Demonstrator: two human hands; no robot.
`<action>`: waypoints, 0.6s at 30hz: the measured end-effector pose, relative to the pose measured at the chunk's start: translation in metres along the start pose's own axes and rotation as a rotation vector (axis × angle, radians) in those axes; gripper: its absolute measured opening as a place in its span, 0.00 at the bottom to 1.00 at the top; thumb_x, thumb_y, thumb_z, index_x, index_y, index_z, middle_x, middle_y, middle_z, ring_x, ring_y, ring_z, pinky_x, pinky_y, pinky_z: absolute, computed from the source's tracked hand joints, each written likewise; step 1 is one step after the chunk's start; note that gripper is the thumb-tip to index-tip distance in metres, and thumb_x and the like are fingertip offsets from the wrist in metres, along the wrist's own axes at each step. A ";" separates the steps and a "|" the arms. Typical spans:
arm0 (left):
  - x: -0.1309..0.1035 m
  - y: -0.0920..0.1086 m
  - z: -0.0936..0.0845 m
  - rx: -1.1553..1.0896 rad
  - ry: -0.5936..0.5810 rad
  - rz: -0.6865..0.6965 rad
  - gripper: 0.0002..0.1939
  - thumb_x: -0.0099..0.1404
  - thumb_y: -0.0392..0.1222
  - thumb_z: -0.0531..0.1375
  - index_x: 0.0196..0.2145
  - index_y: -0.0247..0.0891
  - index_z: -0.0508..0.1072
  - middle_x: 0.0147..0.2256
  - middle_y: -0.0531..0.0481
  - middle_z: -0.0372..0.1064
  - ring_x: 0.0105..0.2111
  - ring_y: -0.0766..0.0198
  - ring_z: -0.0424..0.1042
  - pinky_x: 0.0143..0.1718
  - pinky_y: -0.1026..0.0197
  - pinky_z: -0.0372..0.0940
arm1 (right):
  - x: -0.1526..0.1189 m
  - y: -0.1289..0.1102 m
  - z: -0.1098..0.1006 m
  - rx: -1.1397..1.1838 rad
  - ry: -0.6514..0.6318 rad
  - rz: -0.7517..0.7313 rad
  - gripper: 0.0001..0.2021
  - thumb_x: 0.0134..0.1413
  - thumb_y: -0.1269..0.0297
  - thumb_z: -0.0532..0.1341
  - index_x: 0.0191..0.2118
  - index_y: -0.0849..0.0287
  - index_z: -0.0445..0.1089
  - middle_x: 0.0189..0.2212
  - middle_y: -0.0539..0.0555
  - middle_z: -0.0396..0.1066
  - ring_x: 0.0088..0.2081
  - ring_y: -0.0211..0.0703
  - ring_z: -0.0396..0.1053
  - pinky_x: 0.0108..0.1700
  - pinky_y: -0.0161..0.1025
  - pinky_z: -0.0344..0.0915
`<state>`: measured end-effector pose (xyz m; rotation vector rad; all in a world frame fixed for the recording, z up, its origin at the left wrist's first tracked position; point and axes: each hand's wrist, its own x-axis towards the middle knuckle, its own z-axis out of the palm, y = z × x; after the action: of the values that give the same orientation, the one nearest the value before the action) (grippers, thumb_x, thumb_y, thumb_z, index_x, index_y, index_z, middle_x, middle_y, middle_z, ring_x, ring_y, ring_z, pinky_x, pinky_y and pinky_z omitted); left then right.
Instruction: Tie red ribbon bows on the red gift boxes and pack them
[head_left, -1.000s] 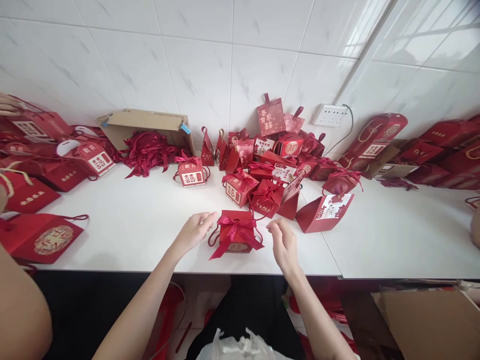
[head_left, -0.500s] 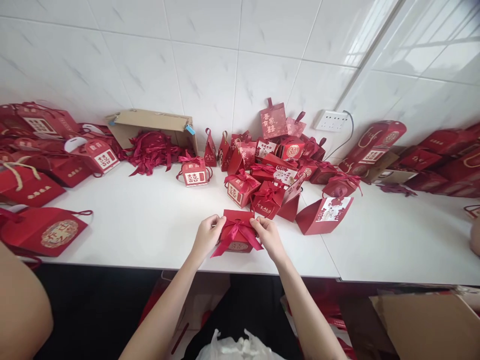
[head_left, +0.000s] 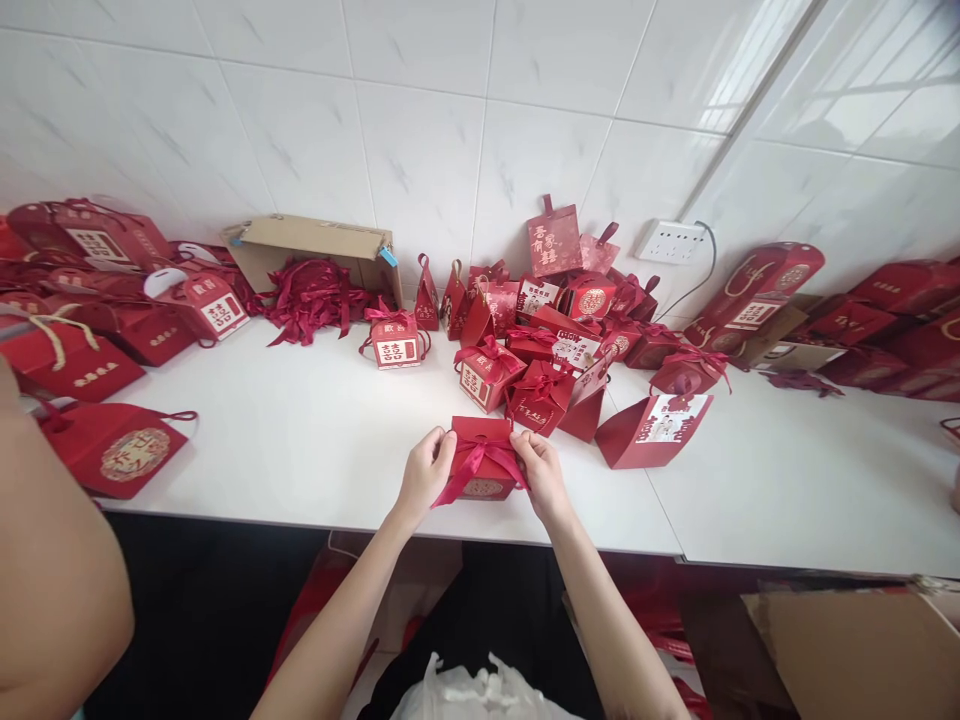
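Note:
A small red gift box [head_left: 484, 487] with a gold round print stands near the front edge of the table, right before me. Across its front is a ribbon bow [head_left: 477, 458] in dark pink-red, its tails hanging to both sides. My left hand [head_left: 429, 470] is closed at the bow's left side, thumb and fingers pinching the ribbon. My right hand [head_left: 538, 470] pinches at the right side, by the box's upper corner. The fingertips partly hide what they grip. Just behind the box stand two other red boxes with bows, one lettered in gold [head_left: 537, 398].
A cardboard box [head_left: 315, 240] of loose dark red ribbons [head_left: 311, 300] lies by the wall. Several red gift boxes are piled at left, centre and right of the white table [head_left: 300, 430]. A power strip [head_left: 670, 241] is on the wall. Another person's arm [head_left: 52, 560] is at left.
The view has shifted slightly, so things sit a little further right. Both hands stay at the bow; my left hand's fingers are curled a bit more tightly. The other person's arm at left shows more.

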<state>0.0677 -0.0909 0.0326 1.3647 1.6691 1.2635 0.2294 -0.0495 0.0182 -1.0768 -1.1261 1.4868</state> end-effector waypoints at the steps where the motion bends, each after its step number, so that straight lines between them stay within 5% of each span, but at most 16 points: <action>1: 0.000 -0.001 0.000 0.009 -0.001 0.001 0.18 0.63 0.50 0.48 0.20 0.40 0.49 0.18 0.58 0.45 0.20 0.69 0.50 0.23 0.65 0.48 | 0.000 0.000 0.000 0.012 0.001 0.001 0.25 0.43 0.44 0.62 0.20 0.57 0.49 0.17 0.43 0.47 0.20 0.30 0.43 0.21 0.31 0.44; 12: -0.001 0.001 0.003 -0.080 0.007 -0.017 0.18 0.61 0.51 0.49 0.20 0.40 0.48 0.19 0.57 0.45 0.20 0.69 0.49 0.23 0.65 0.50 | -0.006 0.003 0.013 0.159 0.121 -0.005 0.24 0.40 0.45 0.63 0.21 0.56 0.50 0.19 0.44 0.52 0.21 0.32 0.49 0.24 0.31 0.52; 18: 0.003 -0.001 -0.005 -0.206 -0.152 -0.157 0.21 0.60 0.57 0.50 0.20 0.40 0.51 0.18 0.58 0.47 0.18 0.70 0.50 0.20 0.65 0.48 | -0.010 -0.006 -0.008 -0.131 0.013 0.026 0.26 0.46 0.38 0.56 0.20 0.57 0.53 0.16 0.44 0.49 0.19 0.32 0.46 0.22 0.33 0.44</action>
<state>0.0626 -0.0897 0.0336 1.1531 1.4686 1.1751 0.2399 -0.0570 0.0231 -1.1932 -1.2180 1.4403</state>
